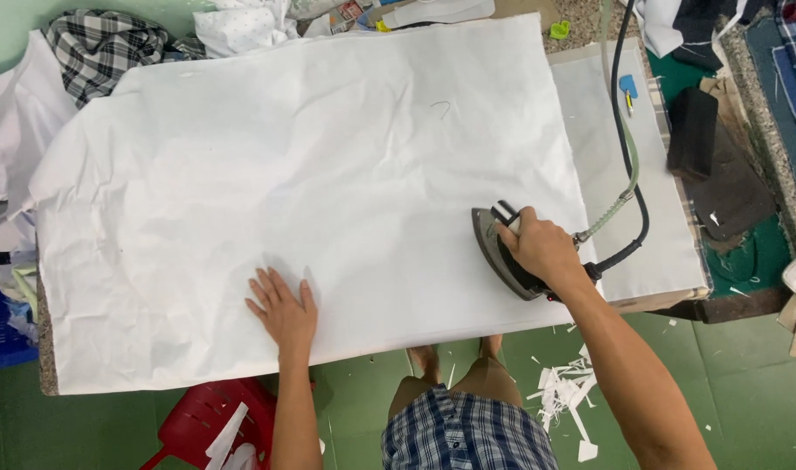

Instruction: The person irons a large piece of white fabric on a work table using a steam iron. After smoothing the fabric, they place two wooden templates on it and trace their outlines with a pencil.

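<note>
A large white cloth (311, 174) lies spread over a padded ironing table (650, 261), creased at its left side. My left hand (283, 309) rests flat on the cloth near the front edge, fingers apart. My right hand (541, 248) grips the handle of a dark steam iron (495, 252) standing on the cloth's right part. A black cable and a green hose (628, 174) run from the iron up toward the back.
A black block (692, 130) and dark fabric pieces lie at the right. Checked cloth (102, 48) and white garments are heaped at the back left. A red plastic stool (206, 422) and white paper scraps (567, 392) are on the green floor.
</note>
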